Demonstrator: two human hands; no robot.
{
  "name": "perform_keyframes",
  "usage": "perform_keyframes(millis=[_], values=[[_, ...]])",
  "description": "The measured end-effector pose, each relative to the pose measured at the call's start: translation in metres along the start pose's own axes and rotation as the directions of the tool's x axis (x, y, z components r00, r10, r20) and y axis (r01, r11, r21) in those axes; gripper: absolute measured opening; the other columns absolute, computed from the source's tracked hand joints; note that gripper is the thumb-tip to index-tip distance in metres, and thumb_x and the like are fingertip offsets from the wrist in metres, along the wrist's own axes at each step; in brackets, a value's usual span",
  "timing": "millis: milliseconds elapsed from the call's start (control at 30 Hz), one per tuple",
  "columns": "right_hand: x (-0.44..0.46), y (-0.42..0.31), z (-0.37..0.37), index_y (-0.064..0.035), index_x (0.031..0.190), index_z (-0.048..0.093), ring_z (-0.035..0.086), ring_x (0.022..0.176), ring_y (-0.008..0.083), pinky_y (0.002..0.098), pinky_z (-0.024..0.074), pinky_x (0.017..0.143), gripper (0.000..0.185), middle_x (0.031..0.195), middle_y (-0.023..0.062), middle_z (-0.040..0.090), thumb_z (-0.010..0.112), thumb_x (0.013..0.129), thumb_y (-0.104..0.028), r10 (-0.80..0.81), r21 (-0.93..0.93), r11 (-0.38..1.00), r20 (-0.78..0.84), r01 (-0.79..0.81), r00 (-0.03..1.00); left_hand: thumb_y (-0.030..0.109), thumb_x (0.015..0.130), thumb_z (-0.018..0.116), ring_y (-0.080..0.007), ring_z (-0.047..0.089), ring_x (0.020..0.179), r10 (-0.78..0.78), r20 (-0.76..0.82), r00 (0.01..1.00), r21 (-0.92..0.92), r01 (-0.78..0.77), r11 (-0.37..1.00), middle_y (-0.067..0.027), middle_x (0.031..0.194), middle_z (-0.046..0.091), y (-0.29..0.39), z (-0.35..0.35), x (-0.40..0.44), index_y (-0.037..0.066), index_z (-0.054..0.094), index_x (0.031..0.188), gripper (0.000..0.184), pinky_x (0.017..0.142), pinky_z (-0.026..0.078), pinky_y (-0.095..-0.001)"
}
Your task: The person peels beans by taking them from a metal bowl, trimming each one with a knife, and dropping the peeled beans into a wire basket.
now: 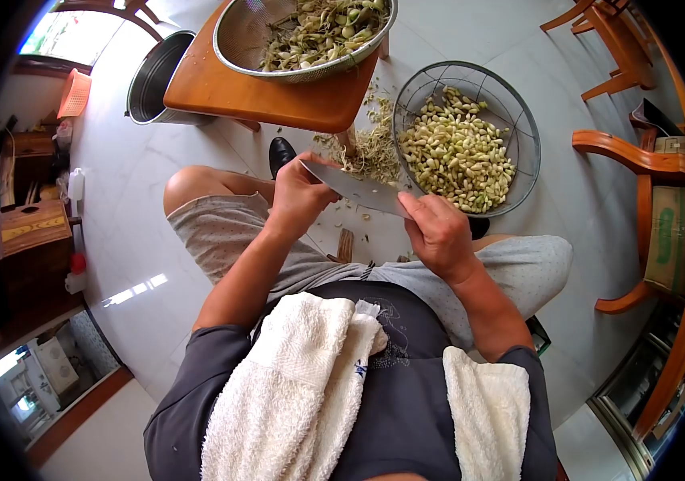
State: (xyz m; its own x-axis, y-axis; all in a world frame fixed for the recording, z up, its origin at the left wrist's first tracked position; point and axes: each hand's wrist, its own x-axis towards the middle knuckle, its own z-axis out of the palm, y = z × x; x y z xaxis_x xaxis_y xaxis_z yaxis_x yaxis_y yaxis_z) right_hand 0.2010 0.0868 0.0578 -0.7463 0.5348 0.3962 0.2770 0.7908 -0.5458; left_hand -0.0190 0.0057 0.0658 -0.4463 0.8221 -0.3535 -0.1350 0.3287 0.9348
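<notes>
A wide metal blade (358,191) spans the space between my two hands, above the floor. My right hand (441,232) is closed round its right end. My left hand (298,192) has its fingers pressed together at the blade's left end; whether they also hold something small is hidden. Beyond the blade, a heap of trimmings (374,152) lies on the floor. To the right stands a round wire-framed basket (528,120) with many pale, peeled bulbs or cloves (459,152). A metal colander (234,56) of untrimmed bulbs with stems (326,36) rests on a wooden stool.
The wooden stool (278,100) is in front of my left hand, with a metal bucket (150,80) beside it. Wooden chairs (639,160) and a cardboard box (671,240) stand at the right. White towels (278,377) lie over my torso.
</notes>
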Motion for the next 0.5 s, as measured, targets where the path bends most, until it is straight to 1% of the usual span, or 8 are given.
perform_keyframes(millis=[100,200,300,400,500], values=[[-0.001,-0.001,0.003,-0.0039,0.104,0.064,0.056,0.067,0.0263,0.0369,0.0457,0.058,0.027,0.072,0.0082,0.053,0.064,0.077,-0.007,0.024,-0.002,1.0,0.022,-0.024,0.999,-0.001,0.075,0.07,-0.0067,0.056,0.061,0.097,-0.041,0.994,-0.027,-0.098,0.995,-0.0052,0.075,0.063,-0.013,0.0,-0.002,-0.001,0.059,0.084,0.014,0.053,0.045,-0.0216],[-0.001,-0.002,0.006,-0.0043,0.101,0.064,0.056,0.066,0.0271,0.0372,0.0456,0.057,0.025,0.071,0.0078,0.053,0.064,0.076,-0.007,0.031,0.027,0.999,0.015,-0.032,0.999,-0.002,0.077,0.068,-0.0068,0.058,0.061,0.126,-0.087,0.988,-0.007,-0.127,0.992,-0.0041,0.069,0.063,-0.015,0.0,-0.007,-0.001,0.058,0.083,0.011,0.054,0.046,-0.0206],[-0.002,-0.003,0.01,-0.0061,0.098,0.065,0.057,0.067,0.0292,0.0394,0.0464,0.058,0.022,0.071,0.0096,0.055,0.063,0.077,-0.009,0.09,0.045,0.995,0.052,-0.092,0.995,0.0,0.078,0.07,-0.007,0.059,0.063,0.104,-0.107,0.989,-0.011,-0.105,0.994,-0.0047,0.071,0.063,-0.019,0.001,-0.011,-0.001,0.058,0.082,0.013,0.056,0.047,-0.0204],[-0.012,0.014,0.02,-0.0067,0.091,0.065,0.059,0.07,0.0326,0.0428,0.0475,0.062,0.015,0.073,0.0127,0.059,0.06,0.08,-0.014,0.283,-0.135,0.957,0.232,-0.257,0.931,0.002,0.08,0.072,-0.0074,0.06,0.066,0.189,-0.104,0.976,0.01,-0.189,0.982,-0.0051,0.075,0.064,-0.029,-0.005,-0.014,-0.002,0.057,0.084,0.016,0.057,0.049,-0.0208],[-0.02,0.029,0.022,-0.0064,0.085,0.066,0.06,0.074,0.0355,0.0451,0.0481,0.066,0.014,0.077,0.0154,0.062,0.056,0.082,-0.016,0.41,-0.133,0.912,0.248,-0.389,0.878,0.001,0.082,0.068,-0.0097,0.061,0.073,0.308,-0.093,0.947,-0.102,-0.317,0.943,-0.0111,0.089,0.066,-0.027,-0.008,-0.016,-0.002,0.056,0.09,0.014,0.061,0.05,-0.0216]])
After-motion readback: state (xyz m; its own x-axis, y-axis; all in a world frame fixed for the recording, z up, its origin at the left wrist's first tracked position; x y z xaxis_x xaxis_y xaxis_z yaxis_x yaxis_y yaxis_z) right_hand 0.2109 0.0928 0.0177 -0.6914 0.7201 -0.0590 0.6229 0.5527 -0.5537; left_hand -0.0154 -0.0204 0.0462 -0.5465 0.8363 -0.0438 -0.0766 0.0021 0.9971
